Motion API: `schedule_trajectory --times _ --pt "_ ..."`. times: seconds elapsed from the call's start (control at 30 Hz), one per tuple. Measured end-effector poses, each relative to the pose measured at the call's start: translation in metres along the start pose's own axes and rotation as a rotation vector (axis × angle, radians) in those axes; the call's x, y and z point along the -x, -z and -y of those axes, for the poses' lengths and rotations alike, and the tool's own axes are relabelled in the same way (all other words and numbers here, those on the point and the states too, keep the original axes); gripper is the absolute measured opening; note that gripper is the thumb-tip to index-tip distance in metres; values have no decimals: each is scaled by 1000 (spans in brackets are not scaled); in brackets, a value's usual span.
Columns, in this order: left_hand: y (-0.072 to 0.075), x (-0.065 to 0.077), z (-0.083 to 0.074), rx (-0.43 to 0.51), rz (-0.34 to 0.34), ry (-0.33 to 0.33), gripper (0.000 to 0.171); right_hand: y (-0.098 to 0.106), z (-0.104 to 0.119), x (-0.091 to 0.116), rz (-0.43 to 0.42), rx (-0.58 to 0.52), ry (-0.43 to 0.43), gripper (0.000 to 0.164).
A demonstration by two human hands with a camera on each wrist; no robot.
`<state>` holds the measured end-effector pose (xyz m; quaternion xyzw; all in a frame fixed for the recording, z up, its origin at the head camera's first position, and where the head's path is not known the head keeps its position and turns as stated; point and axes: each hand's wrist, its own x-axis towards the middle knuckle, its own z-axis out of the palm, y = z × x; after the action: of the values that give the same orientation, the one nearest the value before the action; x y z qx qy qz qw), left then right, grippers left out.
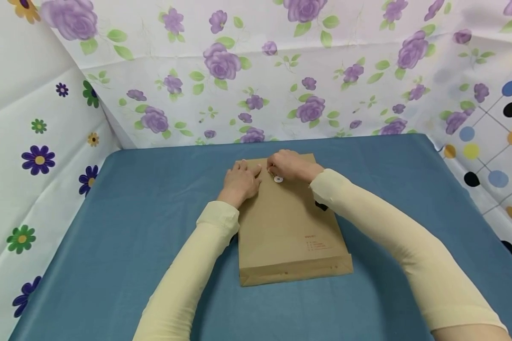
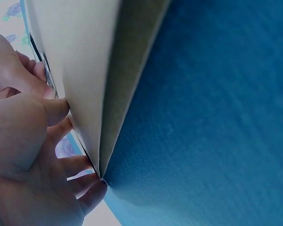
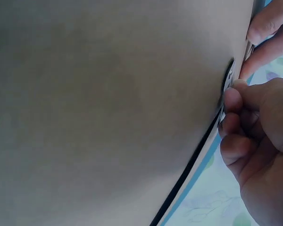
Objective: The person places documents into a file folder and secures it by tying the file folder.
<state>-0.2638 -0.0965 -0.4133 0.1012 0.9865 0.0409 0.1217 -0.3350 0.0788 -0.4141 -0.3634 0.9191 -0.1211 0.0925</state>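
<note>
A brown kraft-paper document envelope [image 1: 288,222] lies flat on the blue cloth, its flap end away from me. A round white button [image 1: 278,179] sits on it near the top. My left hand [image 1: 240,182] rests on the envelope's upper left part, fingers spread; in the left wrist view its fingers [image 2: 75,165] lie along the edge. With curled fingers, my right hand [image 1: 292,166] pinches at the closure string beside the button. The fingertips mostly hide the string. In the right wrist view the thumb and forefinger [image 3: 233,99] meet right by the button [image 3: 228,75].
A blue cloth [image 1: 153,213] covers the table. A small black object [image 1: 321,205] shows at the envelope's right edge, partly hidden by the right sleeve. Flowered sheets [image 1: 239,94] hang behind and at the sides.
</note>
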Motion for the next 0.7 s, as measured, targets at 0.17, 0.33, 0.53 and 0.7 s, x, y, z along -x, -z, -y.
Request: schedule_trajectory --times 0.17,0.33,0.53,0.7 --pt "0 0 -1 -1 -6 6 55 -1 -7 4 -36 -24 -5 23" --pt "2 2 -1 15 -7 6 54 -2 -10 8 -67 -26 13 22" --pt "2 2 -2 24 -6 4 54 -4 -16 16 -102 -32 21 25" --pt "2 2 -4 16 -3 12 54 -5 -21 24 -107 -55 24 22"
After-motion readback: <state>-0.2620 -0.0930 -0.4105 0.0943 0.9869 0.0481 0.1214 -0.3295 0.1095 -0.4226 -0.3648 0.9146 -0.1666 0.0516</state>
